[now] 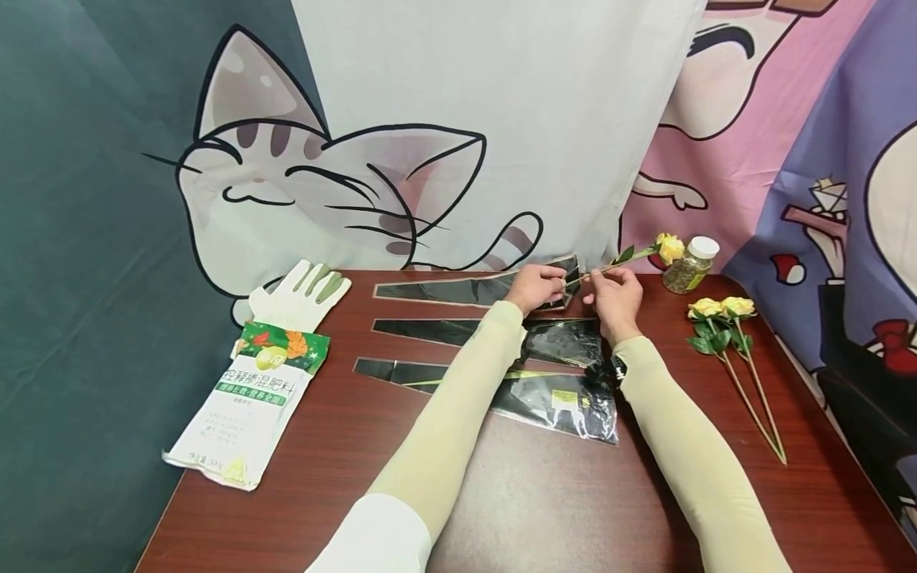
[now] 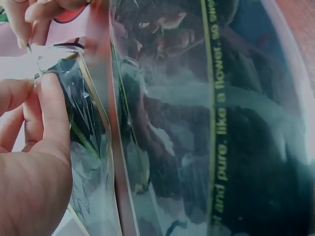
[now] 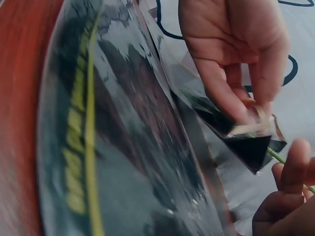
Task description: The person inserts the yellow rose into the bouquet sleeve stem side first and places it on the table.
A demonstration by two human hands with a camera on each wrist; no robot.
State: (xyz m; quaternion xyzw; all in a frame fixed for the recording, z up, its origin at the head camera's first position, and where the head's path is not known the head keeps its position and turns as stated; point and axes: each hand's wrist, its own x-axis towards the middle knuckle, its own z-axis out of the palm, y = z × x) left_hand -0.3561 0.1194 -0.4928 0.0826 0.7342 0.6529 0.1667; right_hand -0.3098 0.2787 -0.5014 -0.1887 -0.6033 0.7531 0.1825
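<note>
At the far side of the table, my left hand [image 1: 536,286] pinches the mouth of a black-and-clear flower sleeve [image 1: 451,291]. In the right wrist view, that sleeve's mouth [image 3: 248,147] stands parted, and the green stem [image 3: 276,156] of a yellow rose [image 1: 670,248] enters it. Further along the stem, my right hand [image 1: 618,301] grips it between thumb and fingers; the bloom points right. Two more flower sleeves [image 1: 419,329] [image 1: 423,374] lie nearer, partly hidden under my forearms. Printed lettering on one sleeve [image 2: 221,132] shows in the left wrist view.
Two yellow roses [image 1: 721,309] lie at the right. A clear jar with a white lid [image 1: 691,267] stands at the back right. On the left are a white fertilizer bag [image 1: 243,414] and a white-and-green glove [image 1: 301,298]. Printed cloth [image 1: 501,79] hangs behind the table.
</note>
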